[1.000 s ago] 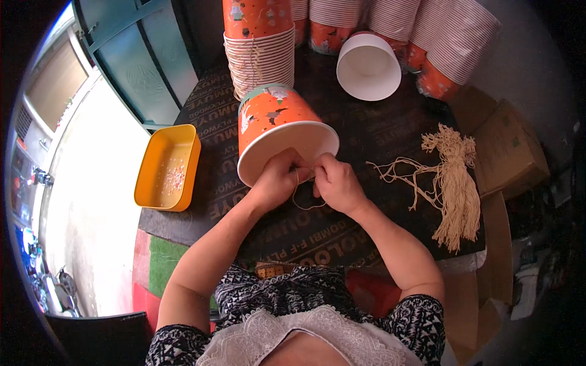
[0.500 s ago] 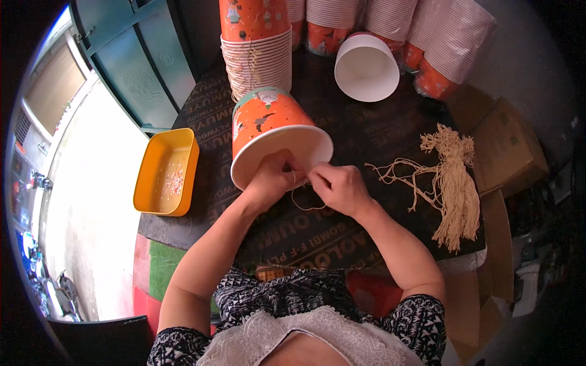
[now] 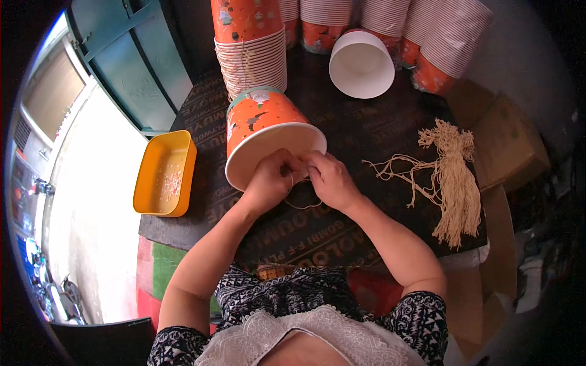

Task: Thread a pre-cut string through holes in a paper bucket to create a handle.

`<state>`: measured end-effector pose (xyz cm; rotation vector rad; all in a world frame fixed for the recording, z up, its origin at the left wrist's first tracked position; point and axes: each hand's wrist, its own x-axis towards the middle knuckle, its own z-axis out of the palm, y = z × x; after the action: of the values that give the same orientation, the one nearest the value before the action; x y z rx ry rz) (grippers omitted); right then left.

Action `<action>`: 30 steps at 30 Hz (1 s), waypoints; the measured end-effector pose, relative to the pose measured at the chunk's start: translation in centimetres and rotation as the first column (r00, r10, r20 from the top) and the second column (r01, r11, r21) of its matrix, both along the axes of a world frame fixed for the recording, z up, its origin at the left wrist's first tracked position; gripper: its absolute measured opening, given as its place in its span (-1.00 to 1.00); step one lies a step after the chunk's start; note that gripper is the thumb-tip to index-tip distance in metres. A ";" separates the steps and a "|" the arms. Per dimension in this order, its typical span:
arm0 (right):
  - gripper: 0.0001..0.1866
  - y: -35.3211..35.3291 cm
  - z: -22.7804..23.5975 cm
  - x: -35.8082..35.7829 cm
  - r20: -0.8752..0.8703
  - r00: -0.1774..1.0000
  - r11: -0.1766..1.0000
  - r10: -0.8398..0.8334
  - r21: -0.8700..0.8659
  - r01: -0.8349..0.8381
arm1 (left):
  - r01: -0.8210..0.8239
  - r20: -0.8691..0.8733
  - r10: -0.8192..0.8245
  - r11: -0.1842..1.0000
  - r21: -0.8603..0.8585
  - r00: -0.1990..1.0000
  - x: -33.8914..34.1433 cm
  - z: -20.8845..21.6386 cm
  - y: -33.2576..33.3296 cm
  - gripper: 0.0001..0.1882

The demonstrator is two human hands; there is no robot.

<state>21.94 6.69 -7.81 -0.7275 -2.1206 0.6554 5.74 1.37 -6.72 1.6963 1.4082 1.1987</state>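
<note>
Cream-coloured cord lies between both hands. Left hand [image 3: 268,181]: thumb and forefinger pressed together, apparently pinching the cord inside the tub's lower rim. Right hand [image 3: 334,181]: fingertips drawn together on the same spot; whether they grip cord or rim cannot be told. Change over the last half second: right fingers have moved in against the left ones, where a small gap showed before. Judgement: both hands now work one point of the cord, probably a knot or threading at the rim.

Counts, outward:
- Orange tub [image 3: 268,120], one, tilted, its white mouth toward the person, in front of the near stack.
- Cord loop [image 3: 303,208], one, hanging below the hands.
- Near stack [image 3: 250,61], one, mouth down; tubs in it not countable.
- Loose tub [image 3: 362,64], one, white inside.
- Yellow bin [image 3: 160,208], one; small bits inside, too many to count.
- Cord bundle [image 3: 455,189], one.
- Back stacks [image 3: 386,21], about five, partly cropped.
</note>
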 end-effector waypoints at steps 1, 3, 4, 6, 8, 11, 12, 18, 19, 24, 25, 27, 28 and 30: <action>-0.78 0.0 -0.1 -0.1 -0.001 1.000 1.000 -0.001 0.002 0.001 | -0.002 -0.014 0.003 0.998 0.057 1.000 0.1 -0.1 0.0 -0.88; -0.72 0.1 -0.3 -0.3 0.003 1.000 1.000 0.006 0.010 -0.006 | -0.031 -0.087 0.040 0.994 0.105 0.995 0.3 -0.1 0.0 -0.88; -0.72 0.1 -0.2 -0.3 0.002 1.000 1.000 0.004 0.011 -0.004 | -0.058 -0.155 0.081 0.987 0.153 0.985 0.3 0.0 0.0 -0.87; -0.73 0.0 -0.1 -0.3 0.017 1.000 1.000 -0.013 0.003 0.012 | -0.089 -0.153 0.117 0.981 0.175 0.981 0.7 -0.1 0.0 -0.86; -0.73 0.0 0.2 -0.3 0.011 1.000 1.000 0.000 -0.006 0.000 | -0.123 -0.151 0.154 0.973 0.197 0.976 1.0 -0.4 0.0 -0.84; -0.72 0.1 -0.2 -0.5 0.005 1.000 1.000 0.011 -0.006 -0.011 | -0.184 -0.181 0.256 0.922 0.340 0.950 1.0 -1.3 0.1 -0.82; -0.71 0.2 -0.3 -0.5 0.001 1.000 1.000 0.005 0.007 -0.005 | -0.172 -0.232 0.272 0.910 0.376 0.934 1.1 -1.4 0.1 -0.83; -0.69 0.2 0.0 -0.4 0.014 1.000 1.000 0.009 0.001 -0.009 | -0.142 -0.369 0.278 0.924 0.354 0.887 1.2 -1.4 -0.1 -0.86; -0.69 0.2 -0.1 -0.4 0.014 1.000 1.000 0.008 0.003 -0.008 | -0.161 -0.388 0.277 0.939 0.305 0.879 1.3 -1.5 -0.1 -0.85; -0.72 0.8 -0.1 -0.2 0.041 0.997 0.998 0.061 -0.017 -0.060 | -0.152 -0.411 0.276 0.939 0.310 0.869 1.5 -1.3 0.0 -0.82; -0.72 0.9 -0.1 -0.1 0.041 0.997 0.998 0.059 -0.016 -0.058 | -0.154 -0.409 0.270 0.943 0.295 0.872 1.5 -1.2 0.0 -0.82; -0.76 0.9 0.0 0.0 0.014 0.997 0.995 0.078 -0.071 -0.076 | -0.150 -0.401 0.259 0.947 0.283 0.879 1.5 -1.0 0.0 -0.81; -0.76 1.0 0.1 0.0 0.014 0.997 0.995 0.077 -0.071 -0.076 | -0.147 -0.392 0.249 0.951 0.271 0.885 1.5 -1.0 0.0 -0.79; -0.79 1.0 0.4 0.1 0.016 0.992 0.988 0.128 -0.095 -0.126 | -0.151 -0.389 0.250 0.952 0.266 0.887 1.3 -1.2 0.0 -0.79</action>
<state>22.05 7.74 -7.38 -0.6565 -2.1816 0.8234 7.07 1.33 -7.94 2.1046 1.7976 1.1891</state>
